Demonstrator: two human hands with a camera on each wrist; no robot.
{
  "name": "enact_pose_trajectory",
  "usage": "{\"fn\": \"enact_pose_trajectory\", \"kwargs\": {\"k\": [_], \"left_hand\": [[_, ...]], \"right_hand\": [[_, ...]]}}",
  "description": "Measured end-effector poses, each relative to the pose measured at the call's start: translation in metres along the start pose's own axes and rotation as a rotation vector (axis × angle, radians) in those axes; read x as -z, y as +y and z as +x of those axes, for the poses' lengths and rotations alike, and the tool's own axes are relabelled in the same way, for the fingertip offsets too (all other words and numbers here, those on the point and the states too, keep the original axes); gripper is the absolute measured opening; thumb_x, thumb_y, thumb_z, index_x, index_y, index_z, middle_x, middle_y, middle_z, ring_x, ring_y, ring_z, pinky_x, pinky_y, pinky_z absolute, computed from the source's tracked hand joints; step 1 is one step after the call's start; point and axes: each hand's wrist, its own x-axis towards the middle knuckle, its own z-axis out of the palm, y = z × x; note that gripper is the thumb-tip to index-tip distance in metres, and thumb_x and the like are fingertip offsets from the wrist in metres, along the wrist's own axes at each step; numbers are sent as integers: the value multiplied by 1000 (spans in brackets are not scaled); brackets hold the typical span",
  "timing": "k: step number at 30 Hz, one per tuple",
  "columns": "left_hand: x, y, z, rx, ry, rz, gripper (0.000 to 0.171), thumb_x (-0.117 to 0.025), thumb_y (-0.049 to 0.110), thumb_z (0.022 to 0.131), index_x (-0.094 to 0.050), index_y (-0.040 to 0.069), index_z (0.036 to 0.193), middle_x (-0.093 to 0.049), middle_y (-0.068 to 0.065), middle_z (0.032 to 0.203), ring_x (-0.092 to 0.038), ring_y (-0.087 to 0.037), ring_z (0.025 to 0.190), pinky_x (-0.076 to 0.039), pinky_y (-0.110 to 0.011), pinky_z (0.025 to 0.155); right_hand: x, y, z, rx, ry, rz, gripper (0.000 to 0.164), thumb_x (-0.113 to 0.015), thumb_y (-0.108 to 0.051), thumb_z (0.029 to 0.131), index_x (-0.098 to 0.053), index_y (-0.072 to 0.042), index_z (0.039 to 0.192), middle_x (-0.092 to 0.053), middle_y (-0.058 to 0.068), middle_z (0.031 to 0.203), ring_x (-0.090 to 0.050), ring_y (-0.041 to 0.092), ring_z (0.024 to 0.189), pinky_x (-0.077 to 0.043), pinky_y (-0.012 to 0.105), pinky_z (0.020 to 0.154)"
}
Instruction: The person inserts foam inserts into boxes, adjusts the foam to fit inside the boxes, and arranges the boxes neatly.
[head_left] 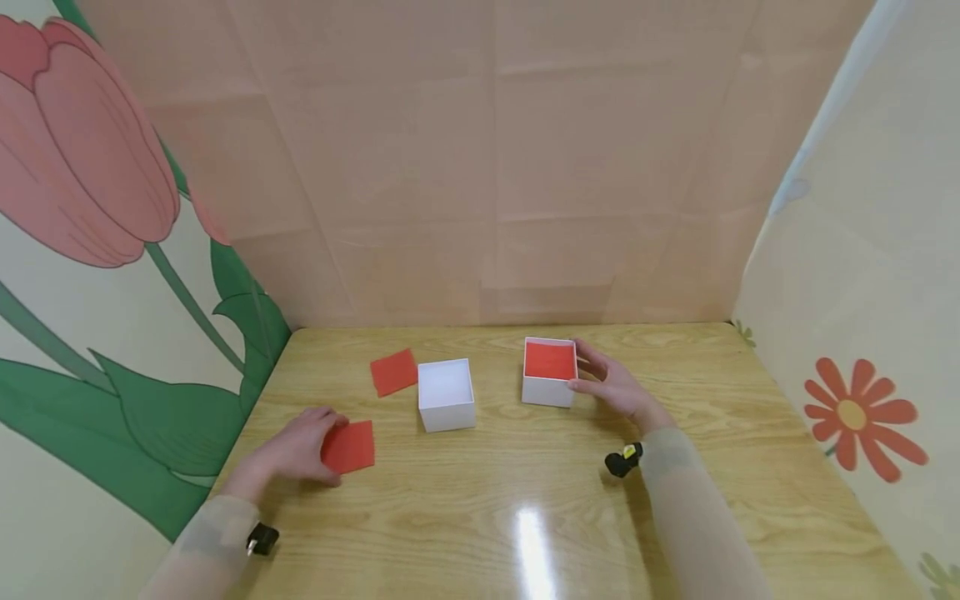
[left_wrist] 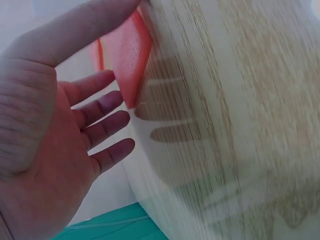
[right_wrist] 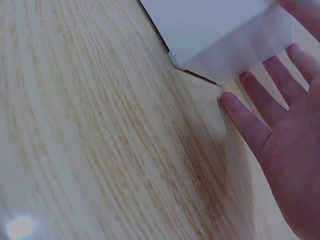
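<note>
My left hand [head_left: 303, 447] is at a red square piece [head_left: 352, 447] of thin material on the table, with thumb and fingers spread around its left side. In the left wrist view, the fingers are extended beside the red piece [left_wrist: 131, 60], and the thumb passes above it. At the right, my right hand [head_left: 617, 388] has its thumb and fingers at the right side of a white open-topped box [head_left: 547, 392]. A red layer [head_left: 550, 360] lies inside that box. The right wrist view shows fairly straight fingers along the wall of the white box [right_wrist: 215, 30].
Between the hands stands a second white box [head_left: 447, 416], open-topped with a bare white inside. Another red square piece [head_left: 393, 372] lies just left of it. The wooden table [head_left: 450, 517] meets a pinkish backdrop [head_left: 487, 167] at the back and flower-printed panels at both sides.
</note>
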Motion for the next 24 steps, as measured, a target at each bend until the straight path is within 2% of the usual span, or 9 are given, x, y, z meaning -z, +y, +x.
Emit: {"fn": "enact_pose_trajectory", "kwargs": {"k": [8,11,17,24], "left_hand": [[-1,-5,1,4,24,-26,76,-102,35,64,-67,3,123,-62,-3,116,-58,-25,108,-55,-48,98],[0,-6,1,8,19,-20,75,-101,34,66,-66,3,124,-62,-2,118,-58,-24,110,-54,-48,100],[1,-5,2,9,21,-18,77,-100,32,66,-65,1,127,-64,-5,120,-58,-27,111,-53,-51,101],[1,0,1,27,29,12,81,-100,31,66,-65,-2,132,-60,-10,122,-57,-28,109,-53,-53,97]], "right_hand": [[-1,-2,-2,-13,3,4,94,-78,-33,100,-20,-25,173,-22,7,177,-27,43,159,-19,66,127],[0,-2,-2,-15,3,7,93,-79,-33,100,-21,-29,173,-22,6,177,-27,42,159,-20,66,127],[0,-2,-1,1,1,3,93,-78,-32,100,-21,-27,173,-23,7,177,-28,43,158,-20,66,127],[-1,-4,-3,-7,2,8,93,-78,-32,100,-21,-29,173,-23,6,177,-27,42,159,-20,66,127]]}}
